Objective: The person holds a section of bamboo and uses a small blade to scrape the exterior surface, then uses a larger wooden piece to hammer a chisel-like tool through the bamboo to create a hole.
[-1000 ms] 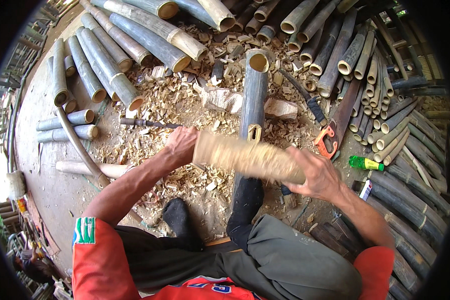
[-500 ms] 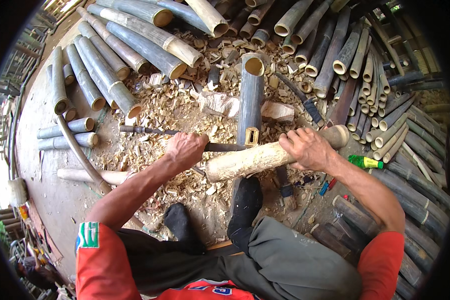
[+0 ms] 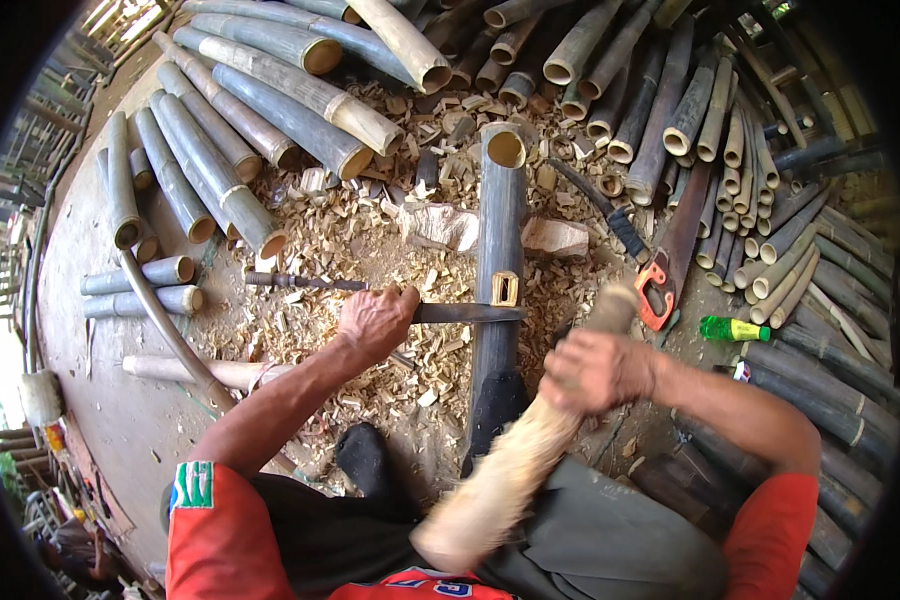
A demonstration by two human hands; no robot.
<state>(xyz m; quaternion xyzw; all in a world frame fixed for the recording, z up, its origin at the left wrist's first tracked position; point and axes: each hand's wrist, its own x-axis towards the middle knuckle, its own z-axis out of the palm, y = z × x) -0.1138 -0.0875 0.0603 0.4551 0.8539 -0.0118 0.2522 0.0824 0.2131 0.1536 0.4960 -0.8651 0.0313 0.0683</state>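
Note:
My left hand is closed around a chisel, its handle hidden in the fist. The long dark chisel blade points right and crosses the bamboo pole, just below a rectangular hole cut in its wall. In my right hand is a thick, pale wooden mallet, gripped near its narrower end. The mallet slants down over my lap, its heavy end blurred and apart from the chisel. My foot in a black sock rests against the pole's near end.
A rough pale log lies crosswise under the pole among wood chips. Right of it are a saw with an orange handle, a curved blade with a black grip and a green bottle. Bamboo poles lie around.
My right hand has swung the mallet down and back toward my lap, away from the pole. The chisel has shifted slightly right and down, below the hole. The saw's orange handle is now uncovered.

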